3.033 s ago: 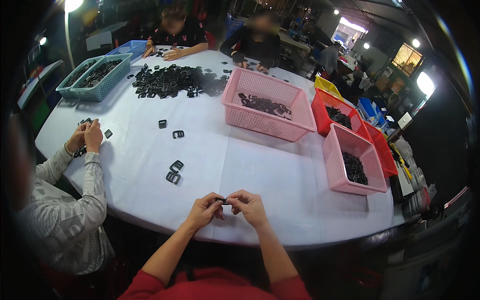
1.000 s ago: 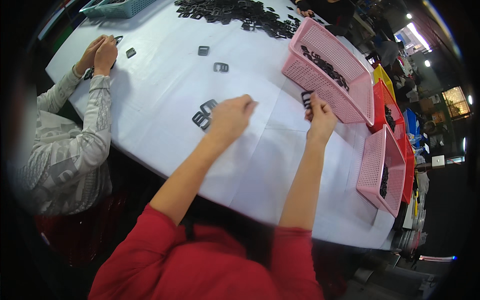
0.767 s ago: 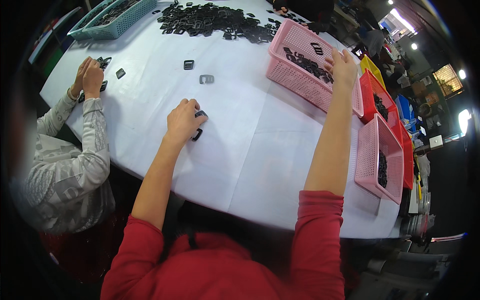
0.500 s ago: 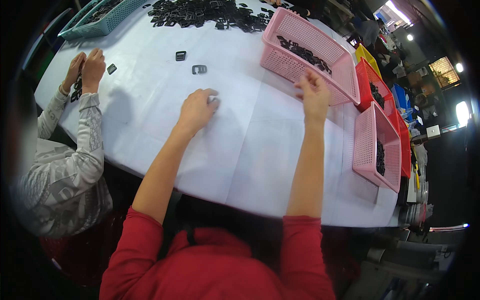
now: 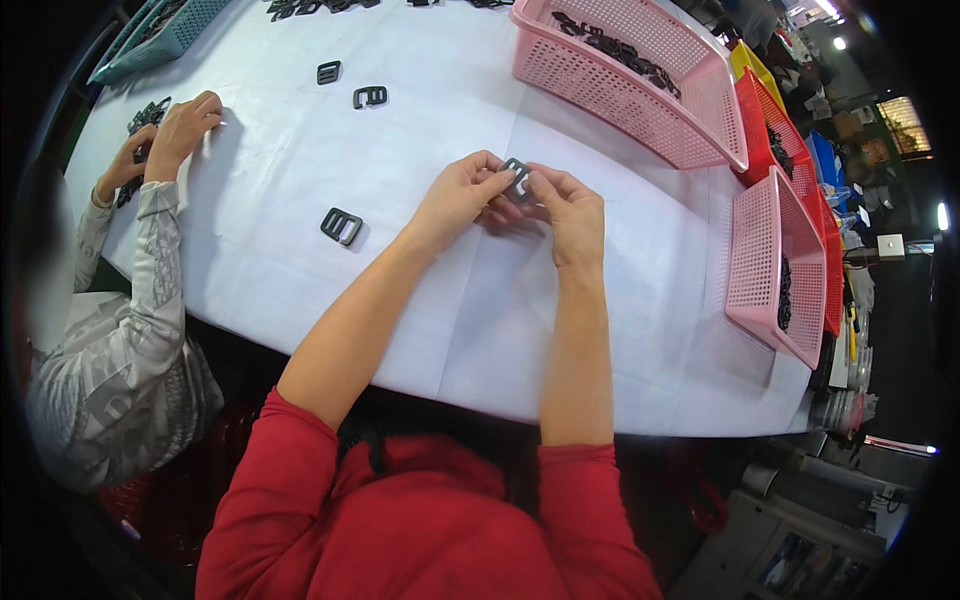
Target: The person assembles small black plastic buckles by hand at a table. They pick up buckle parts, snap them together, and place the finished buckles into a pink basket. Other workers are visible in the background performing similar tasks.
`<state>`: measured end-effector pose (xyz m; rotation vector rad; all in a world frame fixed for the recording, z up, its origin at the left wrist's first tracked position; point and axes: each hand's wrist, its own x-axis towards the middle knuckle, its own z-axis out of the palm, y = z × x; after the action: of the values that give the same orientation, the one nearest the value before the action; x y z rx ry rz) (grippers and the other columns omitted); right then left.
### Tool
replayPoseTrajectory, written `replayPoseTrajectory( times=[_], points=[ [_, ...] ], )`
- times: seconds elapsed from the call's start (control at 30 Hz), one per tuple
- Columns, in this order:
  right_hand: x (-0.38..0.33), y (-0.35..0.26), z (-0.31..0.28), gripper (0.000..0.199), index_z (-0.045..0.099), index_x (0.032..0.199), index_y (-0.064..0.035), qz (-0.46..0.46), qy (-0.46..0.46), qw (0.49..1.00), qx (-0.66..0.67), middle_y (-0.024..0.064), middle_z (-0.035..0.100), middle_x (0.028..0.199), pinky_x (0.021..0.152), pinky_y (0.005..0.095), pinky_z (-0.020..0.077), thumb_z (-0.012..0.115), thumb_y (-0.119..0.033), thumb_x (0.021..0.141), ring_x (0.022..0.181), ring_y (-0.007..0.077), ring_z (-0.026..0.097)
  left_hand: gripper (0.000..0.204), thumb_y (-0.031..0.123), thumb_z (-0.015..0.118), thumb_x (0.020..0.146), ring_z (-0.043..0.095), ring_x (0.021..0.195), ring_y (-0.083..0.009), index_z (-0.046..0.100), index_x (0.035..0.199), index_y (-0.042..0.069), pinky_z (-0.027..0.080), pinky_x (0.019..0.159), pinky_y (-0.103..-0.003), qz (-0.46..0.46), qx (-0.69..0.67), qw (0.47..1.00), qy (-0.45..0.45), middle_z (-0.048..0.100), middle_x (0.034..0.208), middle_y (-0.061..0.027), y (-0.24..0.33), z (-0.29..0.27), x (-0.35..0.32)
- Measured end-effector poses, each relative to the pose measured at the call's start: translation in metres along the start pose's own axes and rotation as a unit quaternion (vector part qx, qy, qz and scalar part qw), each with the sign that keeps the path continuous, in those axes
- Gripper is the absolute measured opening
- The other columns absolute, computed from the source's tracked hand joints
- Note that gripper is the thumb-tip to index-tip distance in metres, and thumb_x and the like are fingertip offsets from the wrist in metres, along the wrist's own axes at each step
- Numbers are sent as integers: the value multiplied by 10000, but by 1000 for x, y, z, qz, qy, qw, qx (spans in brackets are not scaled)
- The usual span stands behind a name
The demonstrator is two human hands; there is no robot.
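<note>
A black plastic strap buckle (image 5: pixel 517 178) is pinched between both my hands above the white table. My left hand (image 5: pixel 468 196) has thumb and fingers closed on its left side. The right hand (image 5: pixel 570 208) grips its other side with thumb and fingertips. Part of the buckle is covered by my fingers. To the left of my left forearm lies a loose buckle (image 5: pixel 342 226) of similar slotted shape. Farther off on the table are two more, a small buckle (image 5: pixel 329 72) and an open-sided buckle (image 5: pixel 370 97).
A pink basket (image 5: pixel 620 120) of black pieces stands beyond my right hand. Another pink basket (image 5: pixel 765 285) and a red basket (image 5: pixel 757 120) are at the right. A co-worker's hands (image 5: pixel 170 140) handle black pieces at the left, near a teal basket (image 5: pixel 185 30).
My hands have come together from apart and now hold a buckle between them. Another buckle now lies left of my left forearm. The view has shifted, and the co-worker's hands have parted.
</note>
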<state>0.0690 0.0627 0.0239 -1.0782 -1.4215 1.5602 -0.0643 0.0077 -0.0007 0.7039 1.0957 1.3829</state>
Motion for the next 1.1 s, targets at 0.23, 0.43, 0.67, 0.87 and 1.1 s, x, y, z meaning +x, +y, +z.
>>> replayPoseTrajectory(
  times=[0.23,0.43,0.67,0.87,1.1],
  points=[
    [7,2,0,271,617,711,-9,87,43,994,-53,41,589,624,498,182,392,724,-254,757,534,76,491,200,236,557,892,569,553,-81,559,905,37,430,518,-194,-3,86,996,-18,607,713,-42,8,2,-5],
    [3,-4,7,222,628,792,10,58,-8,997,56,53,613,701,540,195,431,695,-201,787,593,84,517,195,236,565,883,530,527,-71,561,881,41,425,524,-191,16,-19,1000,16,572,669,-16,4,-4,1],
    [5,6,1,207,624,822,25,53,-8,996,73,54,608,727,582,222,481,690,-169,791,609,92,526,202,246,564,885,499,514,-55,565,903,46,398,509,-186,18,56,998,12,561,669,-6,5,-2,-2],
    [9,12,-1,280,610,729,-12,74,56,995,28,40,566,657,537,229,454,716,-267,777,534,93,500,197,249,556,891,497,506,-56,564,912,53,374,489,-170,15,63,998,-17,548,653,-2,5,11,-7],
    [5,-3,-4,351,641,833,3,37,19,996,84,62,594,792,635,258,496,632,-348,844,688,127,568,207,273,526,908,466,460,-62,554,906,69,365,451,-180,-15,-76,995,-57,535,607,6,3,0,2]
  ],
)
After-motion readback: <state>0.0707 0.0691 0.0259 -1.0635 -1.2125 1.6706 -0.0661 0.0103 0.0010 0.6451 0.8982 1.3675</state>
